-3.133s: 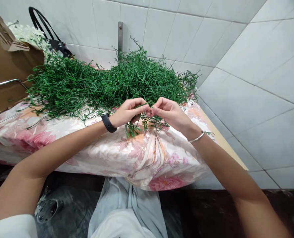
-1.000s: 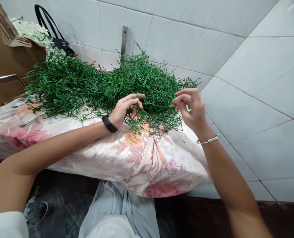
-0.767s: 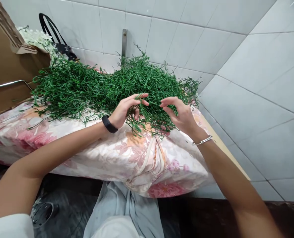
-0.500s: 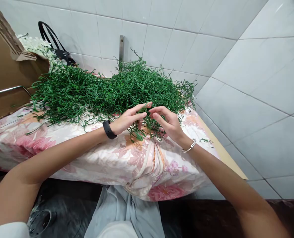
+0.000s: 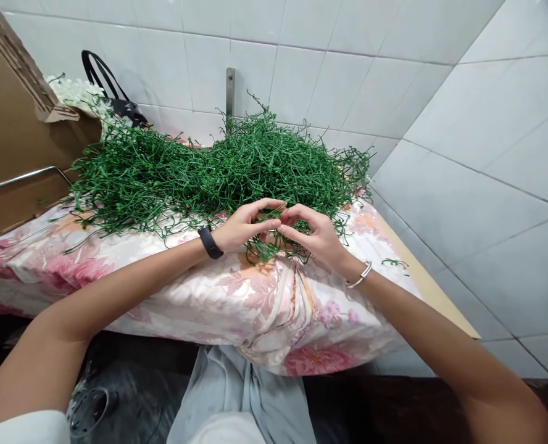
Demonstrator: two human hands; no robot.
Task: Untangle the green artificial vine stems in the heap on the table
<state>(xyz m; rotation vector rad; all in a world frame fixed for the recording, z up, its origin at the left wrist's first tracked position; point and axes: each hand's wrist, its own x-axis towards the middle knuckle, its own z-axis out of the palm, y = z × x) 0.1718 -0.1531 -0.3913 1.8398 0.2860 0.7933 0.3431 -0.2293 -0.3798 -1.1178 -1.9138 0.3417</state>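
Observation:
A wide heap of thin green artificial stems (image 5: 265,160) lies along the back of the table. At its front edge my left hand (image 5: 249,225), with a black band at the wrist, pinches a green stem (image 5: 269,213) between thumb and fingers. My right hand (image 5: 315,231), wearing a silver bracelet, meets it fingertip to fingertip and closes on the same stem. Fingers hide most of that piece. Just below the hands, a loose tuft of green stems (image 5: 265,248) rests on the floral tablecloth (image 5: 200,290).
A cardboard box (image 5: 28,142) stands at the left with white flowers (image 5: 82,92) beside a black-handled bag (image 5: 126,111). A metal bracket (image 5: 230,92) is fixed to the tiled wall behind the heap. One small green sprig (image 5: 395,263) lies near the table's right edge.
My hands have come together, and the right fingertips now touch the left ones at the stem. The whole view has shifted slightly.

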